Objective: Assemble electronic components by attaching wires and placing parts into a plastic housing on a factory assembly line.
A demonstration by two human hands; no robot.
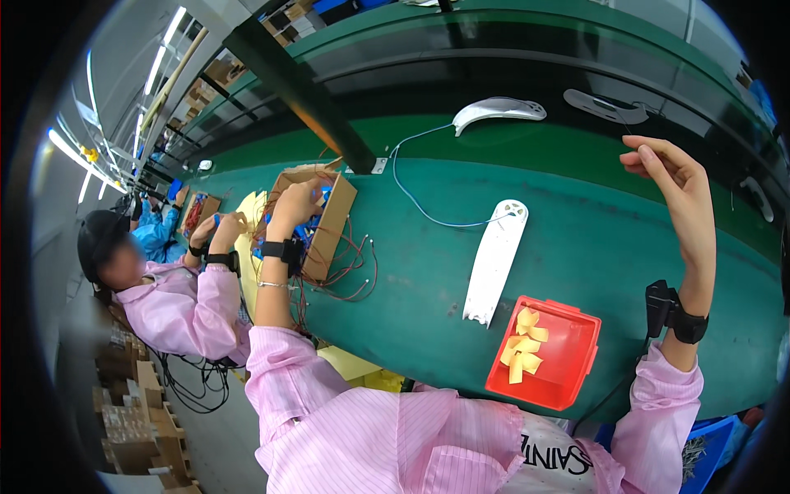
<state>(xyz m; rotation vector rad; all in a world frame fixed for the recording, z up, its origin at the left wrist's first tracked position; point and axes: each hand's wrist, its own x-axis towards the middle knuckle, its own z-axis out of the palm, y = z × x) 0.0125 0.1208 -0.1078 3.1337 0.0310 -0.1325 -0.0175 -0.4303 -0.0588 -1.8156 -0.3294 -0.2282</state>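
Note:
My left hand [295, 207] reaches down into a cardboard box [331, 232] of small blue pieces with dark red wires [360, 262]; its fingertips are hidden among them. My right hand [679, 177] is raised at the far right, palm partly turned up, fingers loosely stretched and a little apart. Just beyond its fingertips a white curved shell [603, 105] lies on the dark green belt, with a thin dark line near them. In front of me lies a long white shell [496, 263]. A blue wire [398, 183] links it to another white shell [499, 109] on the belt.
A red tray [587, 354] with several pieces of yellow tape [521, 342] stands near the table's front edge. A dark green post [304, 95] rises behind the box. To my left a co-worker in pink [177, 309] works with both hands beside yellow paper [248, 247].

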